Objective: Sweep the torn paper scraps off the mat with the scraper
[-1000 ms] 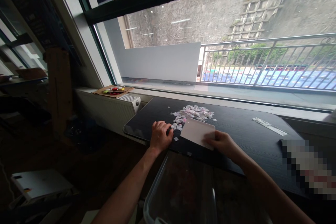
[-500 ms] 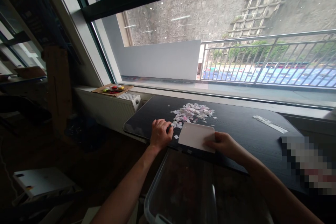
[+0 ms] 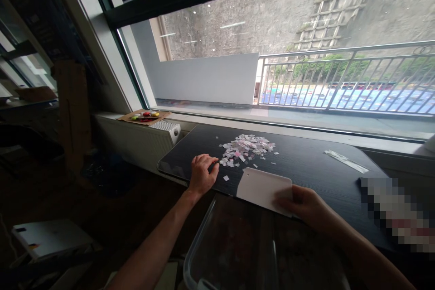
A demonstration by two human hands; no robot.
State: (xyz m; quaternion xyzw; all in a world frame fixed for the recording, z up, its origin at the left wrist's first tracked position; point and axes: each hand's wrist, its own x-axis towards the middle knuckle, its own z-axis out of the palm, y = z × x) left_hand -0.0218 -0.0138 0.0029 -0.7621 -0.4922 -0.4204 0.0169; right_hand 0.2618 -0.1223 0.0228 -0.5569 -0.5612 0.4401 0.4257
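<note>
A loose heap of small white and pinkish paper pieces (image 3: 247, 146) lies on the black table (image 3: 299, 154), with a few strays around it. My right hand (image 3: 304, 204) grips the right end of a flat white plastic scraper (image 3: 263, 188), which has rounded corners and a small hole. The scraper is tilted over the table's front edge, apart from the heap. At the heap's left side is my left hand (image 3: 203, 172), its fingers curved and its thumb apart, with nothing held. One paper square (image 3: 226, 178) lies just right of its thumb.
Below the table's front edge stands a clear plastic bin (image 3: 204, 235). Pale strips (image 3: 346, 161) lie at the table's right, near a blurred-out object (image 3: 397, 213). A radiator (image 3: 149, 138) adjoins the left end; a window runs behind.
My right hand has drawn the scraper right and toward me, away from the heap. My left hand has shifted slightly left.
</note>
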